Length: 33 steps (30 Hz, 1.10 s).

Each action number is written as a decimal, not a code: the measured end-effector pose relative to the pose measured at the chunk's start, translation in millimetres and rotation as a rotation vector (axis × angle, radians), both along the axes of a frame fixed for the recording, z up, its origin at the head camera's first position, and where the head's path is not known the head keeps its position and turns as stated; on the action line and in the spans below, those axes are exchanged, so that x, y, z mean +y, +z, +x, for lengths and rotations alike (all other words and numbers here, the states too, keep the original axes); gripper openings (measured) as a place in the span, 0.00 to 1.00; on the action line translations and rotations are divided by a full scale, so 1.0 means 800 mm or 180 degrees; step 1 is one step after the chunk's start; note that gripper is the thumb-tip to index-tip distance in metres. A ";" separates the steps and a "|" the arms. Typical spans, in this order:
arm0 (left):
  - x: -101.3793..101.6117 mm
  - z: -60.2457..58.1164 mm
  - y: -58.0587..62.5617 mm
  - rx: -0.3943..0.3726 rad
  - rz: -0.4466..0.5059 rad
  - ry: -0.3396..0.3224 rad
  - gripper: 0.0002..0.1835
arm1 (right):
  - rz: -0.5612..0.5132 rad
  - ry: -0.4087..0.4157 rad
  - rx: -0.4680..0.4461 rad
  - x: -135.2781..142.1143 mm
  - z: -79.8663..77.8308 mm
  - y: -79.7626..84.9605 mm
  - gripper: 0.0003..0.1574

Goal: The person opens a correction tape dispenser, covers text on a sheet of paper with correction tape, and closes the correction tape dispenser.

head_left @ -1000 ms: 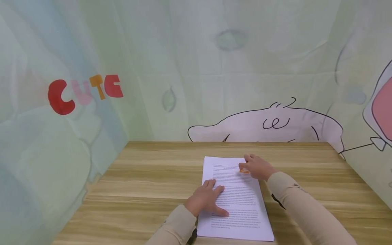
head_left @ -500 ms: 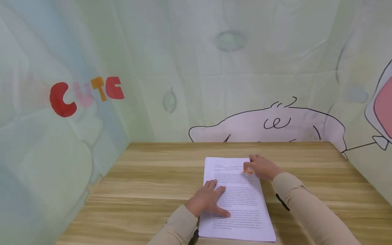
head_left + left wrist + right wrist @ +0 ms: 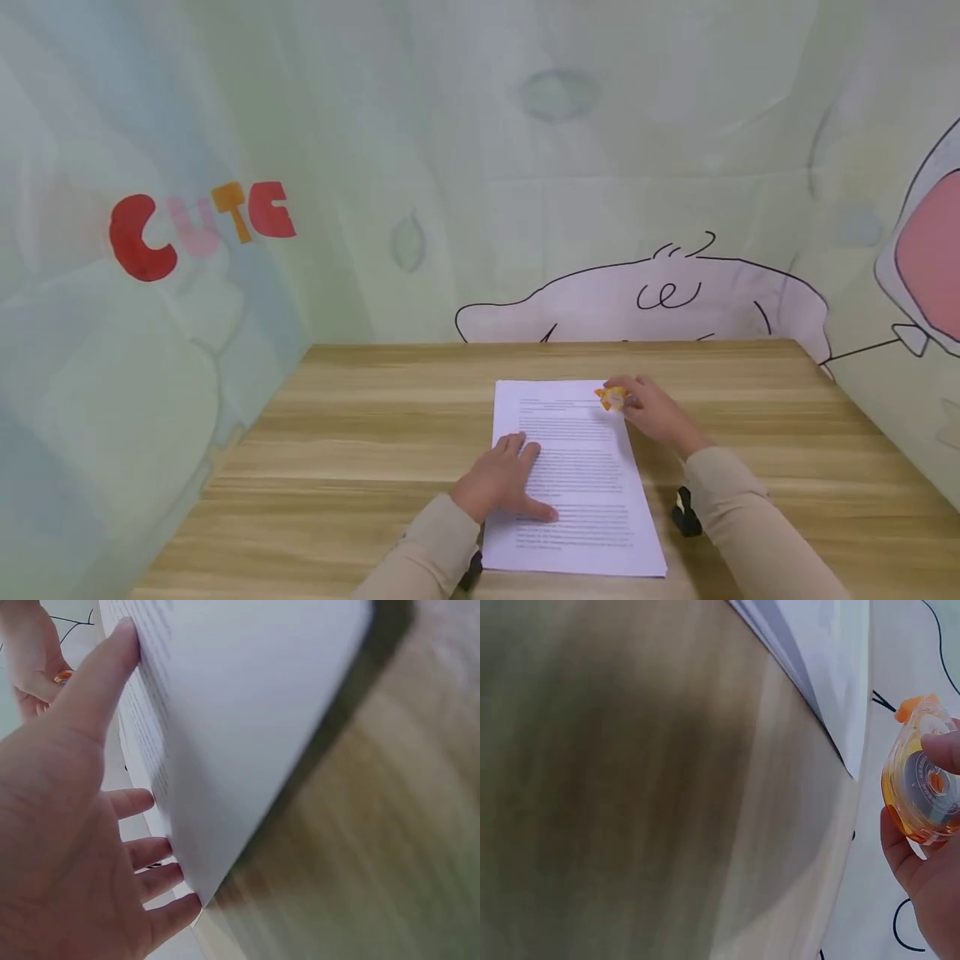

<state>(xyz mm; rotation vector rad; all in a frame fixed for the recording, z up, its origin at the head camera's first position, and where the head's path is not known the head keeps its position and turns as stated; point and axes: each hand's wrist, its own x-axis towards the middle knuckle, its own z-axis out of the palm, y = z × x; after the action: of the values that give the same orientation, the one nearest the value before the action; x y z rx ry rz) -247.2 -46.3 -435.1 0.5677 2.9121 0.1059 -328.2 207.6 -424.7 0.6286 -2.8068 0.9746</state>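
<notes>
A stack of printed paper (image 3: 577, 467) lies lengthwise on the wooden table. My left hand (image 3: 501, 482) rests flat on its left side with fingers spread; the left wrist view shows the thumb and fingertips on the sheet (image 3: 240, 697). Near the top right corner of the stack, my right hand (image 3: 662, 415) pinches an orange, see-through correction tape (image 3: 613, 399). In the right wrist view the correction tape (image 3: 919, 784) sits between thumb and fingers, raised above the table, its round spool and orange tip showing. Part of its body is hidden by the thumb.
The wooden table (image 3: 375, 433) stretches to both sides of the stack and ends at a back edge. Behind it hangs a pale green curtain (image 3: 420, 150) with cartoon drawings and coloured letters.
My right hand has lifted off the page and turned, moving slightly right, so more of the correction tape shows. My left hand keeps its place on the paper.
</notes>
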 end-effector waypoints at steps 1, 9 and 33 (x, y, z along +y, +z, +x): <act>-0.001 0.000 0.000 -0.0023 -0.0002 0.0011 0.53 | 0.0016 0.0010 -0.0021 -0.001 0.000 -0.002 0.25; -0.004 0.007 -0.004 0.0035 -0.0177 -0.0062 0.52 | 0.0207 0.0001 0.0012 -0.012 0.008 -0.014 0.24; -0.001 0.001 0.000 0.0087 -0.0098 -0.0179 0.49 | 0.0476 0.0431 0.0702 -0.056 0.003 -0.008 0.24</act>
<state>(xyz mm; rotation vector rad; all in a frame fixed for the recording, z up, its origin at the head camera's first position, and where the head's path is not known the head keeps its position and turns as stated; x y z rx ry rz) -246.2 -47.5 -435.3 0.6504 2.9157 0.0462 -326.2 162.7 -431.2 0.8953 -2.6853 0.6707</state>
